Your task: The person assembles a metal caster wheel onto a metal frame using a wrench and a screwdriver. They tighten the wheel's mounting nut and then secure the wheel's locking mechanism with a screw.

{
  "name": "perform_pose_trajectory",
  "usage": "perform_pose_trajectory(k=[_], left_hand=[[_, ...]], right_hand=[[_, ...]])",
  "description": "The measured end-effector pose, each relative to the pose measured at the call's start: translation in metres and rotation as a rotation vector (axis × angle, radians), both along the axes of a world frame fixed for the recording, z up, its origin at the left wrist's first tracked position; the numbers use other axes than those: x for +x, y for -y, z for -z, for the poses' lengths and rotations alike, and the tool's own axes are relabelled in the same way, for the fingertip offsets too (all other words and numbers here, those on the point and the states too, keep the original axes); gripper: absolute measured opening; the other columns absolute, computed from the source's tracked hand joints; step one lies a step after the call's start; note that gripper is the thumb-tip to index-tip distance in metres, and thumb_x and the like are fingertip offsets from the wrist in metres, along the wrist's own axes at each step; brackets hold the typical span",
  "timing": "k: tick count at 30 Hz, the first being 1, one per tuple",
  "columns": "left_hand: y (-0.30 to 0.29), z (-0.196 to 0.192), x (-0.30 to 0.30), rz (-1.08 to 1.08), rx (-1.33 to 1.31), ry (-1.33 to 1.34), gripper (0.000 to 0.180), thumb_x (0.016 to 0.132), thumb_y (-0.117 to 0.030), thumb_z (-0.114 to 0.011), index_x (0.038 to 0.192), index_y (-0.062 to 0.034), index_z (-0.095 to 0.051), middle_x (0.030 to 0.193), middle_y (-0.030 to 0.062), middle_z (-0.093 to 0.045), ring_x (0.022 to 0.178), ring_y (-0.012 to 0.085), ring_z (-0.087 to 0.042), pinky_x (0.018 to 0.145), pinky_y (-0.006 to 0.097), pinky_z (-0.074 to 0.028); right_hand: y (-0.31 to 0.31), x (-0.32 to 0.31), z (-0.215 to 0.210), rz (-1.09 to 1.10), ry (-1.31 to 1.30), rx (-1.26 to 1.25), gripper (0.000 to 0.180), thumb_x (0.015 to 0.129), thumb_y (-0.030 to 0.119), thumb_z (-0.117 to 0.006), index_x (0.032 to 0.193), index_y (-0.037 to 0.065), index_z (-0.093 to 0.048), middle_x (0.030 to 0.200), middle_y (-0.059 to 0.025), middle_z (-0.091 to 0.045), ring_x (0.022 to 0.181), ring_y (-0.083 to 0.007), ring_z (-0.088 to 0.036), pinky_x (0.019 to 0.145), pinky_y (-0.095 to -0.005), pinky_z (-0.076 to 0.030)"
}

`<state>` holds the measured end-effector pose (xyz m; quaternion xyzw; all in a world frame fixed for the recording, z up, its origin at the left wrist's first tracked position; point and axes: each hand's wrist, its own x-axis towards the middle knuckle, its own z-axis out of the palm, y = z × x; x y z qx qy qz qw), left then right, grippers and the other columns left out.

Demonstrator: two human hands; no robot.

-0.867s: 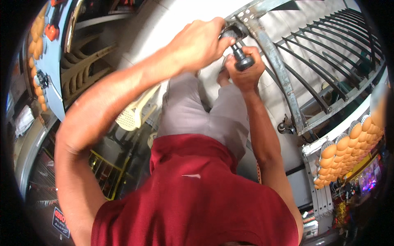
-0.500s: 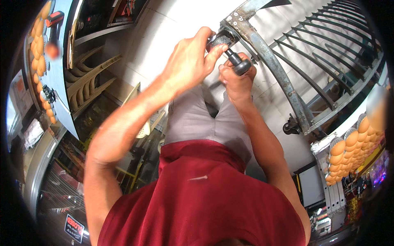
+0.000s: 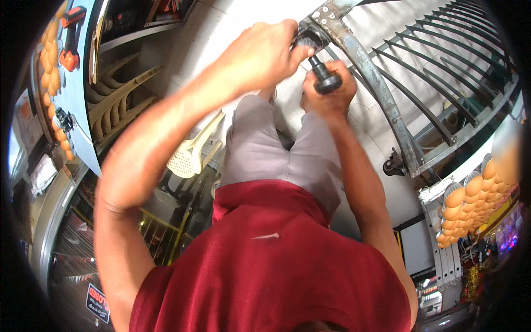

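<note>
A rusty, grey-blue metal frame (image 3: 369, 77) stands ahead of me, with a dark caster-like part (image 3: 313, 39) at its upper left corner. My left hand (image 3: 271, 52) is closed on this part from the left, its thumb pressed against the near side. Below and right of it, my right hand (image 3: 334, 91) wraps around a black tool (image 3: 326, 82) with a thick rounded end and a narrower neck. The neck points up toward the corner part. Whether its tip touches the part cannot be made out. Another caster (image 3: 394, 164) sits at the frame's lower right corner.
Curved dark bars (image 3: 437, 77) fill the frame's right side. On the left, a red-black cordless power tool (image 3: 70, 39) lies on a light blue board (image 3: 86, 88) near stacked eggs (image 3: 51, 66). A cream plastic chair (image 3: 185, 160) stands by my left leg. More eggs (image 3: 470, 202) are at right.
Both hands have shifted slightly up and to the right in the picture, along with the corner part and the black tool. My left elbow has swung outward to the left.
</note>
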<state>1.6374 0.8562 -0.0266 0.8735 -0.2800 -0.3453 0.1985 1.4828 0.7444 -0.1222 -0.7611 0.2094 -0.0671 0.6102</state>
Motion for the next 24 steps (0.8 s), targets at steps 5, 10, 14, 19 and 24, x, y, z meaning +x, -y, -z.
perform_pose_trajectory(k=[5, 10, 14, 19, 24], left_hand=[[-0.016, 0.012, -0.025, -0.148, -0.219, 0.014, 0.035, 0.097, -0.030, -0.064, 0.110, 0.0015, -0.058, 0.079, 0.0212, -0.067, 0.073, 0.0325, -0.071, 0.063, 0.040, -0.053], [-0.021, 0.049, -0.051, -0.367, -0.505, 0.098, 0.034, 0.095, -0.027, -0.066, 0.112, 0.0002, -0.055, 0.079, 0.0207, -0.068, 0.070, 0.0380, -0.070, 0.060, 0.046, -0.053], [-0.007, 0.001, -0.013, -0.066, -0.094, 0.028, 0.039, 0.096, -0.034, -0.064, 0.103, 0.0024, -0.054, 0.069, 0.0213, -0.065, 0.070, 0.0374, -0.069, 0.062, 0.045, -0.051], [-0.007, 0.005, -0.011, -0.080, -0.128, 0.004, 0.037, 0.097, -0.033, -0.064, 0.110, 0.0011, -0.055, 0.072, 0.0206, -0.066, 0.070, 0.0360, -0.069, 0.063, 0.043, -0.052], [-0.026, 0.041, -0.045, -0.287, -0.428, 0.068, 0.041, 0.097, -0.029, -0.065, 0.127, -0.0028, -0.053, 0.079, 0.0132, -0.065, 0.061, 0.0247, -0.064, 0.058, 0.037, -0.051]], right_hand=[[0.031, 0.010, -0.016, -0.092, 0.017, 0.305, 0.021, 0.079, -0.001, -0.070, 0.082, 0.011, -0.053, 0.068, 0.0020, -0.054, 0.056, -0.0107, -0.051, 0.054, -0.0290, -0.044], [0.002, 0.006, -0.023, 0.034, -0.115, 1.603, 0.008, 0.090, 0.015, -0.060, 0.087, 0.009, -0.056, 0.069, 0.0020, -0.051, 0.056, -0.0094, -0.044, 0.059, -0.0263, -0.037], [0.007, 0.002, -0.005, -0.044, -0.057, 0.407, 0.021, 0.080, -0.001, -0.070, 0.085, 0.009, -0.053, 0.074, -0.0008, -0.059, 0.061, -0.0153, -0.056, 0.062, -0.0279, -0.046], [0.020, 0.011, 0.004, -0.061, 0.164, -0.227, 0.029, 0.075, 0.000, -0.077, 0.089, 0.007, -0.053, 0.077, -0.0012, -0.060, 0.066, -0.0134, -0.058, 0.067, -0.0263, -0.049], [0.019, 0.005, -0.019, 0.009, -0.208, 1.157, 0.015, 0.082, 0.007, -0.068, 0.093, 0.009, -0.057, 0.070, 0.0002, -0.053, 0.055, -0.0107, -0.048, 0.059, -0.0270, -0.041]])
